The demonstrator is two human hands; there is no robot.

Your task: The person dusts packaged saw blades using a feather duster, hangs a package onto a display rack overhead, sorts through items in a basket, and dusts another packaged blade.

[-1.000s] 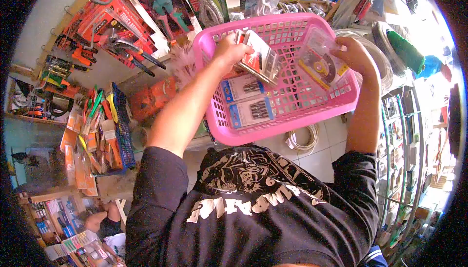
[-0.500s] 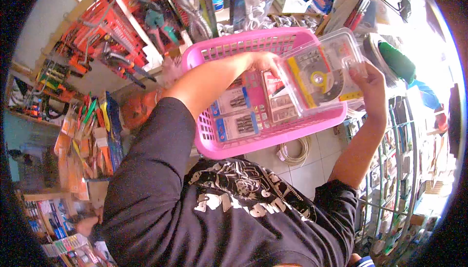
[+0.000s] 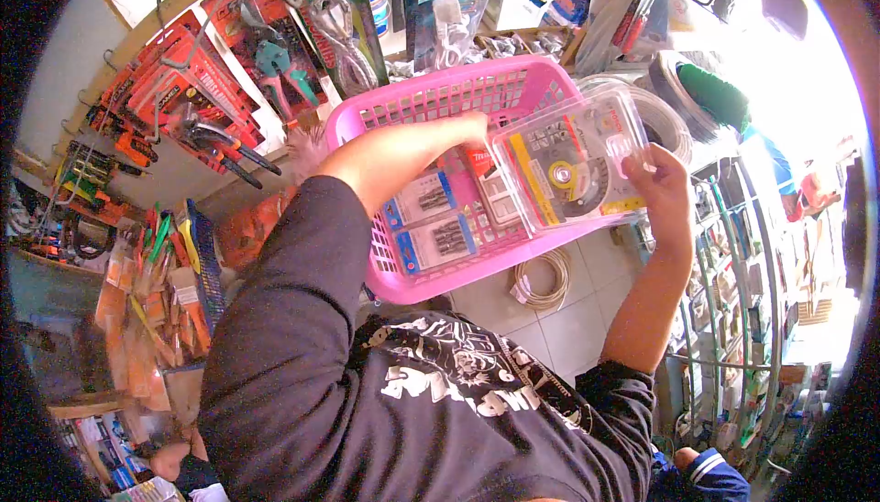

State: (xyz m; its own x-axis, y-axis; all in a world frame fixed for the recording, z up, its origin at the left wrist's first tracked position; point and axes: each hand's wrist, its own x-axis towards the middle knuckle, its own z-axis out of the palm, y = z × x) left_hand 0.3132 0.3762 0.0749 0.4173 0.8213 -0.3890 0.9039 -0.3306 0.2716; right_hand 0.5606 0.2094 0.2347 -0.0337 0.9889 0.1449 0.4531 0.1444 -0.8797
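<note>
My right hand (image 3: 658,181) pinches the right edge of a clear plastic case (image 3: 612,115), which is tilted above the right side of a pink basket (image 3: 431,293). A round cutting disc (image 3: 587,192) on a yellow and grey card shows through the plastic. My left hand (image 3: 475,126) reaches over the basket to the case's left edge; its fingers are hidden, so I cannot tell whether they grip it. Inside the basket lie two blue-and-white drill bit packs (image 3: 451,238) and a red-and-white pack (image 3: 495,192), partly covered by the case.
Carded pliers (image 3: 284,76) and a packaged white cable (image 3: 337,21) hang at the back left. Paintbrushes (image 3: 188,300) hang lower left. A coil of cable (image 3: 543,280) lies on the tiled floor. Wire racks (image 3: 733,300) line the right. A striped sleeve (image 3: 715,474) shows at bottom right.
My view has shifted a little. In it, both hands and the clear plastic case sit further left. More of the striped sleeve shows at bottom right. My right hand still holds the case.
</note>
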